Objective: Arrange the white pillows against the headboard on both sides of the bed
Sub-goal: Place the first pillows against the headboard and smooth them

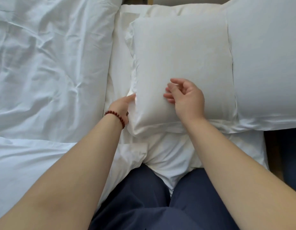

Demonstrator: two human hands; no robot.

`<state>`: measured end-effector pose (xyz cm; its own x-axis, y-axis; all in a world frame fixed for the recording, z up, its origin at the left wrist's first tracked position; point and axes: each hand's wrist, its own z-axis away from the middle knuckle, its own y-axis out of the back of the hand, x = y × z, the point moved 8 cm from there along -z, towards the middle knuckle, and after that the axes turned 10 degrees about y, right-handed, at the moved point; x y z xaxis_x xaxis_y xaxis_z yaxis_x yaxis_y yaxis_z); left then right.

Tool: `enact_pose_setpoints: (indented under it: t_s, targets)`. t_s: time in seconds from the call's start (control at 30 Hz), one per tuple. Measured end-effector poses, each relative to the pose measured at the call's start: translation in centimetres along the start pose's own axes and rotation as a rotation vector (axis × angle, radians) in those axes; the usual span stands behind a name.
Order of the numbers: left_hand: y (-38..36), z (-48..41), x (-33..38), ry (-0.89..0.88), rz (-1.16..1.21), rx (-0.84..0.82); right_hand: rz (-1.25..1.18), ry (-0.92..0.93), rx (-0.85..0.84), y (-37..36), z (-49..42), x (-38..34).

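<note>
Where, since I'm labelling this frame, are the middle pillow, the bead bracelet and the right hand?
middle pillow (182,55): head view, centre of its top face.
bead bracelet (118,116): head view, beads on the wrist.
right hand (188,97): head view, back of the hand.

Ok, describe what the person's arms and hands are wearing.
The left forearm and right forearm are bare, with no sleeves in view. The left hand has a bracelet of dark red round beads at its wrist. The right hand shows no ring, watch or glove. Neither hand is gloved.
</note>
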<state>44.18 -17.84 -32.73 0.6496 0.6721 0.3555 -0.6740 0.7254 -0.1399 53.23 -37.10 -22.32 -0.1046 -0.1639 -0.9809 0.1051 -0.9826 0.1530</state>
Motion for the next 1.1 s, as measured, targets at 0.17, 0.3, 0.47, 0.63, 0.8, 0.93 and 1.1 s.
enact_pose_setpoints:
  t_s: [0.17, 0.3, 0.47, 0.63, 0.8, 0.93, 1.1]
  targets:
    - [1.6, 2.6, -0.9, -0.216, 0.147, 0.173, 0.477, 0.414, -0.080, -1.5, -4.2, -4.3]
    - [1.7, 1.1, -0.4, -0.183, 0.134, 0.097, 0.908, 0.591, -0.213, -2.9, -9.2, -5.0]
    - [-2.4, -2.2, 5.5, -0.118, 0.108, -0.093, 1.190, 0.564, -0.287, -2.3, -11.4, -2.8]
    - [-1.9, -3.0, 8.7, -0.269, 0.091, 0.081, 1.158, 0.611, -0.243, -2.3, -11.3, -2.0]
    - [-1.4, -1.9, 7.6, -0.333, 0.141, 0.229, 1.148, 0.613, -0.276, -2.3, -11.2, -1.7]
    - [-5.3, 2.6, 11.6, -0.628, -0.022, 0.260, 1.171, 0.584, -0.349, -2.4, -11.4, -2.4]
    - [-15.8, 6.3, 13.8, -0.859, -0.476, 0.156, 1.294, 0.499, -0.416, 1.0, -14.2, -4.0]
